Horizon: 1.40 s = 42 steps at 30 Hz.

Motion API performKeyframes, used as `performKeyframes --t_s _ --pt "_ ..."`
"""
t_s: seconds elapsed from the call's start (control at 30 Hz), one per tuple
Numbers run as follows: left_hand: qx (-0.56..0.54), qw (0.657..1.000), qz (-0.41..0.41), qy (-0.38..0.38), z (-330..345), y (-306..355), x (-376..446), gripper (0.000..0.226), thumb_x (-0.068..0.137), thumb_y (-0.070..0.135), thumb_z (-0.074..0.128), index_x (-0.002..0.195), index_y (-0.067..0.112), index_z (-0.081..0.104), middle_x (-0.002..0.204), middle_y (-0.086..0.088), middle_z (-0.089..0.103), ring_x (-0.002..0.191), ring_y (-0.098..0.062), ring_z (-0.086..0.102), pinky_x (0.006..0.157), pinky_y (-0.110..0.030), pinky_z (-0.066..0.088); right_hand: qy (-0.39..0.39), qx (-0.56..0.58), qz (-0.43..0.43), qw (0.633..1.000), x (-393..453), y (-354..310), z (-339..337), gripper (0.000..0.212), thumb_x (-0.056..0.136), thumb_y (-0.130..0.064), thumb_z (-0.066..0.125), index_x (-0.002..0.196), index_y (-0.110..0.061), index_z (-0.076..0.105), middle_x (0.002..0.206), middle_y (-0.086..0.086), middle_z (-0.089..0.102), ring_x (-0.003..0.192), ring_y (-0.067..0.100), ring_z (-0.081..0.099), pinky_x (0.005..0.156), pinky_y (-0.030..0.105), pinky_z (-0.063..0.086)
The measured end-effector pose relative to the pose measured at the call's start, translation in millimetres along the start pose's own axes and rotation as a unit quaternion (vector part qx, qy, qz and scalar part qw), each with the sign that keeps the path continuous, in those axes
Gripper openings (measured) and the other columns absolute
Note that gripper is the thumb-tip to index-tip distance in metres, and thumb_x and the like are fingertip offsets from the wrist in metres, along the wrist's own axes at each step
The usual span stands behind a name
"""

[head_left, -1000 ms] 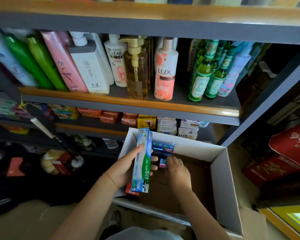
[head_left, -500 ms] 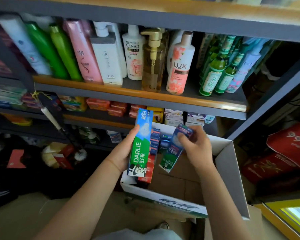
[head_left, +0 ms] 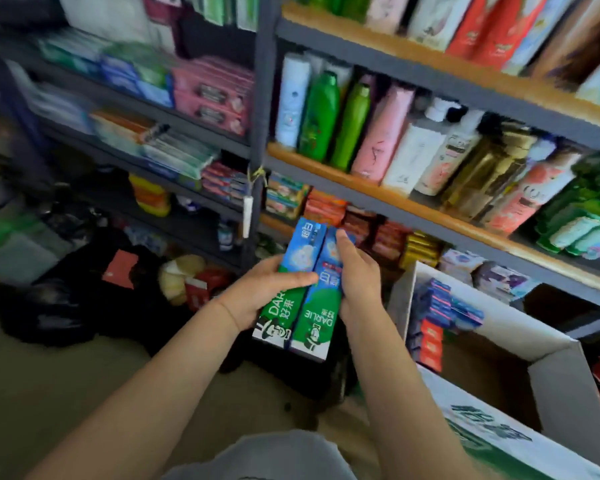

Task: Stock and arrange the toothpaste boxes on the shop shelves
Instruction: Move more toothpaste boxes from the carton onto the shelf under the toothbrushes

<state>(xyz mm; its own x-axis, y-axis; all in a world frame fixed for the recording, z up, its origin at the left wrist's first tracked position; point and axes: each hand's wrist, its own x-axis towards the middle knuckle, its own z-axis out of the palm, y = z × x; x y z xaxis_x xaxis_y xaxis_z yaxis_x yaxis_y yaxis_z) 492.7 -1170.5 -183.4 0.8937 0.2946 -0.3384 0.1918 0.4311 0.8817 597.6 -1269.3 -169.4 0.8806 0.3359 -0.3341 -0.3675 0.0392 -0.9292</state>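
Tall shelves [head_left: 395, 199] full of bottles [head_left: 321, 116] were seen behind. A big open carton [head_left: 551, 386] was seen low on the right. Two green and blue toothpaste boxes [head_left: 300, 289] were held side by side, gripped by the left hand [head_left: 267, 289] and the right hand [head_left: 357, 275].

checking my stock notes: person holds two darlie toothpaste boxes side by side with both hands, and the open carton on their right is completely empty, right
Not quite. The head view shows both hands, left hand and right hand, holding the two Darlie boxes side by side, but the open carton on the right is not empty: more toothpaste boxes stand inside it.
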Motion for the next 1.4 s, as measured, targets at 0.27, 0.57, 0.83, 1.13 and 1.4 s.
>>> performKeyframes --t_s 0.27,0.57,0.83,1.13,1.4 --pt "-0.027 0.990 0.047 0.134 -142 26 -59 0.034 0.082 0.011 0.077 0.115 0.009 0.067 0.108 -0.017 0.073 0.098 -0.033 0.071 0.093 -0.047 0.055 -0.213 -0.136 0.125 0.959 -38 38 149 0.039 0.081 -0.036 0.079 0.110 -0.011 0.072 0.092 0.006 0.076 0.079 0.022 0.074 0.067 0.030 0.061" --pt "-0.181 0.959 0.039 0.214 -250 55 -44 0.021 0.090 0.016 0.068 0.105 0.004 0.061 0.080 -0.016 0.068 0.061 -0.026 0.064 0.059 -0.034 0.055 -0.291 0.079 0.216 0.929 14 53 261 0.064 0.092 -0.056 0.045 0.130 -0.007 0.060 0.062 0.005 0.051 0.050 0.016 0.051 0.048 0.026 0.046" --pt "-0.158 0.958 0.057 0.231 -355 134 41 0.031 0.085 0.014 0.070 0.113 0.003 0.064 0.105 -0.024 0.067 0.087 -0.036 0.065 0.085 -0.049 0.053 -0.329 0.122 0.244 0.904 118 67 398 0.055 0.085 -0.055 0.054 0.075 -0.005 0.075 0.074 0.013 0.069 0.064 0.026 0.067 0.065 0.035 0.054" --pt "-0.163 0.953 0.067 0.246 -432 199 106 0.034 0.085 0.013 0.068 0.117 0.003 0.065 0.110 -0.023 0.071 0.087 -0.031 0.071 0.079 -0.042 0.060 -0.313 0.038 0.273 0.909 175 46 520 0.067 0.096 -0.063 0.039 0.131 -0.011 0.062 0.122 0.024 0.066 0.111 0.040 0.064 0.098 0.052 0.049" --pt "-0.140 0.968 0.109 0.177 -515 245 143 0.039 0.079 0.008 0.070 0.118 0.005 0.066 0.111 -0.022 0.071 0.089 -0.029 0.072 0.075 -0.037 0.060 -0.245 -0.203 0.074 0.945 201 30 591 0.043 0.090 -0.064 0.052 0.090 -0.027 0.075 0.088 0.001 0.077 0.082 0.022 0.074 0.084 0.042 0.058"
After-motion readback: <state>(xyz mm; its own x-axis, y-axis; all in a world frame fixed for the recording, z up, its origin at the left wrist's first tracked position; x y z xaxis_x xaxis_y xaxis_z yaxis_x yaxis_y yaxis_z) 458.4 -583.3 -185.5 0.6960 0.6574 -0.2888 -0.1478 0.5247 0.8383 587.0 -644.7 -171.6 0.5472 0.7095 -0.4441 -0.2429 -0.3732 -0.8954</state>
